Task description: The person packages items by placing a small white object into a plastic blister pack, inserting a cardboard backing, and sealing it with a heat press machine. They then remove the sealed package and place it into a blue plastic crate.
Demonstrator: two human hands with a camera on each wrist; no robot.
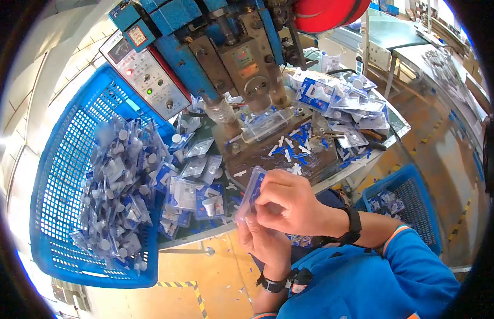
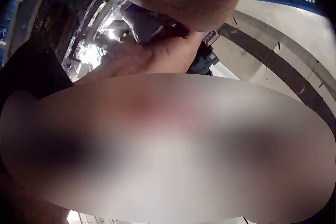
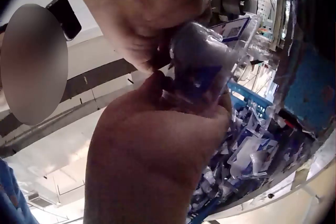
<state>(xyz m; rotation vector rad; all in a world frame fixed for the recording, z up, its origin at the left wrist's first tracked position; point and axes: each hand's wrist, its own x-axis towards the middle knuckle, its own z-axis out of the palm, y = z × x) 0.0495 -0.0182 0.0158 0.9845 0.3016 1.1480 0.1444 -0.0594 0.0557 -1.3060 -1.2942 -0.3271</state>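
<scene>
Both hands meet in front of the press, at a clear plastic blister pack [image 1: 250, 194] with a blue card in it. My left hand [image 1: 265, 245] holds the pack's lower end from below, the thumb raised along it. Above it, my right hand [image 1: 289, 204] has its fingers curled in and pinches the pack's near edge. The pack stands tilted on edge in the head view. From the right wrist, its clear bulging blister [image 3: 197, 45] shows between the two hands. Hands and a blurred area fill most of the left wrist view, and the pack is not distinguishable there.
A blue press [image 1: 241, 58] stands over a metal bed strewn with blue and white offcuts [image 1: 292, 149]. Left is a blue basket [image 1: 50, 212] heaped with packs [image 1: 117, 186]; more packs [image 1: 196, 196] lie beside it. Another pile [image 1: 342, 101] sits right, a second basket [image 1: 417, 191] below.
</scene>
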